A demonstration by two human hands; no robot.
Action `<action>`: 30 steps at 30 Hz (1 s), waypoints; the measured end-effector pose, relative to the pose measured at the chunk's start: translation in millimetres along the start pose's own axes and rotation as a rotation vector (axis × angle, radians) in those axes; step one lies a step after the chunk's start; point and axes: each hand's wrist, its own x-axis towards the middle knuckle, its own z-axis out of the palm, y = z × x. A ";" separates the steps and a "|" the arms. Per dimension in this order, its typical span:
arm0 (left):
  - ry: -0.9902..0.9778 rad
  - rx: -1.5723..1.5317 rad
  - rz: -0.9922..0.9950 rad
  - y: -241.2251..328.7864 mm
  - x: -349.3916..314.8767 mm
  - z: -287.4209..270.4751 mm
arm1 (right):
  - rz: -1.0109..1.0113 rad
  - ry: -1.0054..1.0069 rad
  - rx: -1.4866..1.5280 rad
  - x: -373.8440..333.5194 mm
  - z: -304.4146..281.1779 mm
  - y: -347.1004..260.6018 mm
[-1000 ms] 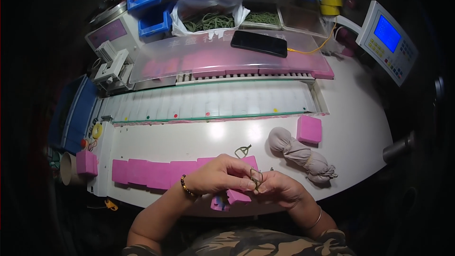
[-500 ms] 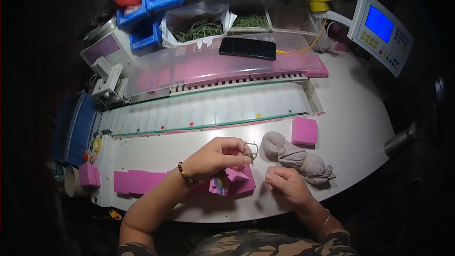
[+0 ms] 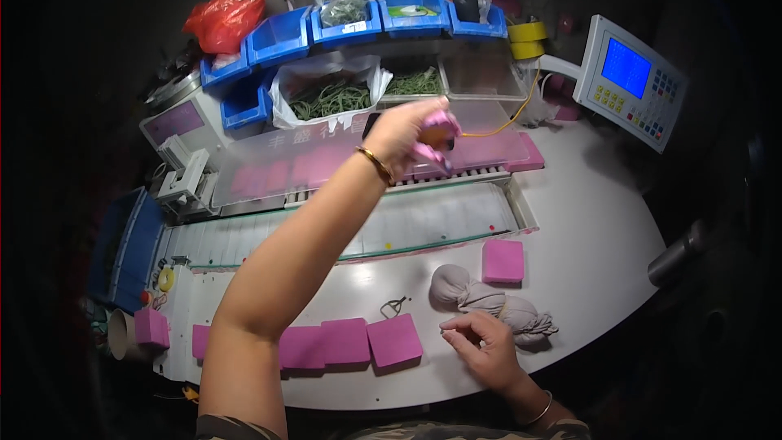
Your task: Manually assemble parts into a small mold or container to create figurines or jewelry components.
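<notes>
The fingers of the left hand (image 3: 397, 140), raised over a clear plastic cover (image 3: 314, 155), are bent about a crumpled pink piece (image 3: 441, 119); whether it is gripped or worn cannot be told. The fingers of the right hand (image 3: 486, 349) are loosely curled, a gap left between thumb and forefinger, just beside a twisted grey cloth bundle (image 3: 466, 297). The pink piece is folded, its details blurred. A small green loop (image 3: 393, 307) is laid flat on the white bench (image 3: 586, 236), behind a row of flat pink blocks (image 3: 345, 341). Blue bins (image 3: 419, 23) are ranged at the back; a control panel (image 3: 631, 81) is mounted at right.
</notes>
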 end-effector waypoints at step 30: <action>0.131 0.045 0.048 -116.2 -204.3 -1.6 | -0.723 -0.150 -0.942 24.3 -0.1 -47.5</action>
